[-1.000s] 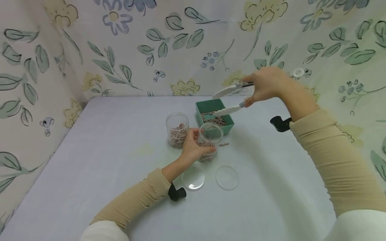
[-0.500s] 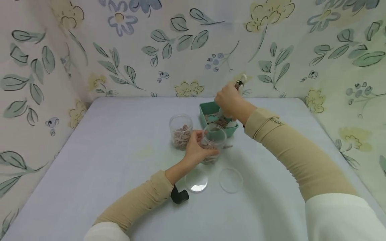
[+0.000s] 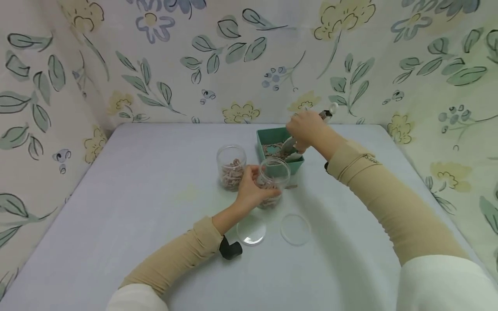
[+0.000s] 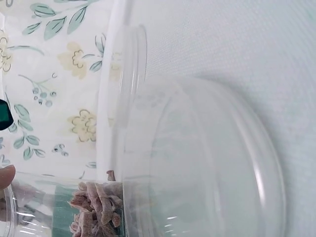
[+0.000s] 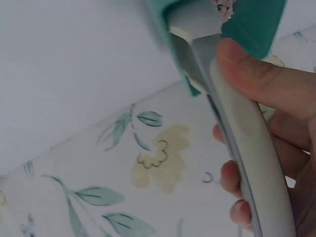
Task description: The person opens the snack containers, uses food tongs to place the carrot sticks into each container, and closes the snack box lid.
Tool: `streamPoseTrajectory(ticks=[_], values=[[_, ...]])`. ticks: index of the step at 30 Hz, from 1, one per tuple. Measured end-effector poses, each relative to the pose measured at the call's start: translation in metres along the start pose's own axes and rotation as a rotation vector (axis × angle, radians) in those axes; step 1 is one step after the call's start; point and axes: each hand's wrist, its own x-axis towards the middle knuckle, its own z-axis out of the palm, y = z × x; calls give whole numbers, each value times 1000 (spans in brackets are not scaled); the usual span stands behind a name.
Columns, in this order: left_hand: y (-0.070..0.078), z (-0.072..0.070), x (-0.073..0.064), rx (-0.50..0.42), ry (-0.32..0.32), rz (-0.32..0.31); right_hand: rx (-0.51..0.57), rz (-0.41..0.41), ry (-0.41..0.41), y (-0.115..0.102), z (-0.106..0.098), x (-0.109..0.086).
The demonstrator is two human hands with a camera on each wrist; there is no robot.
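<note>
My left hand [image 3: 249,190] grips a clear jar [image 3: 274,171] that stands on the table with its mouth uncovered. Brownish-pink strips [image 4: 96,207] fill its lower part. White-handled tongs [image 5: 249,143] are in my right hand [image 3: 305,129], thumb on one side and fingers wrapped around the other. Their pale heads [image 3: 289,144] reach down into a green rectangular box [image 3: 296,167] with more of these strips inside. What lies between the tong heads is hidden. To the left of the gripped jar stands another clear jar [image 3: 231,156], also part filled with strips.
Two clear round lids lie in front of the jars, a left lid [image 3: 251,231] and a right lid [image 3: 295,230]. One loose strip [image 3: 291,187] rests beside the gripped jar. A floral cloth [image 3: 241,65] hangs behind the table.
My right hand has come left and down from beside the box, turning the tongs so their heads dip into it; since half a second ago it shifted slightly right. My left hand stays on the jar.
</note>
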Motion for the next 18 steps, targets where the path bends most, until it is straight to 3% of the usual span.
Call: streamPoseTrajectory(ticks=[9,13,18], values=[[1,1,1,-5,0,-31,238,40,174,8,42,-15],[1,1,2,-14,-3,-33,291,91,172,3,48,-16],[0,4,2,-10,5,-24,467,138,106,-8,54,-13]])
